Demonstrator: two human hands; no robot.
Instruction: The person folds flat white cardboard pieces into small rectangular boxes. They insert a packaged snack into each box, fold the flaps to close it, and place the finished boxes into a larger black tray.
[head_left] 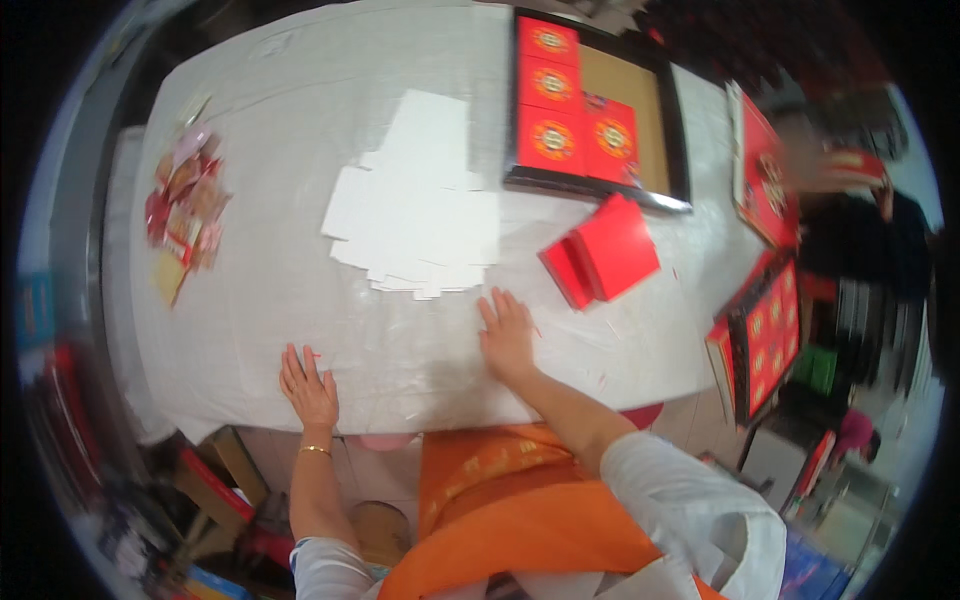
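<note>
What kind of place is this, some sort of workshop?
Probably a small gift-box packing workshop. A cloth-covered table holds a stack of flat white card blanks, a black tray partly filled with red boxes, and loose red boxes. Both hands rest flat, empty.

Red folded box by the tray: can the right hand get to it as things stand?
Probably yes. The right hand lies flat and empty on the white table, the red folded box sits just beyond it to the right, and nothing lies between them.
</note>
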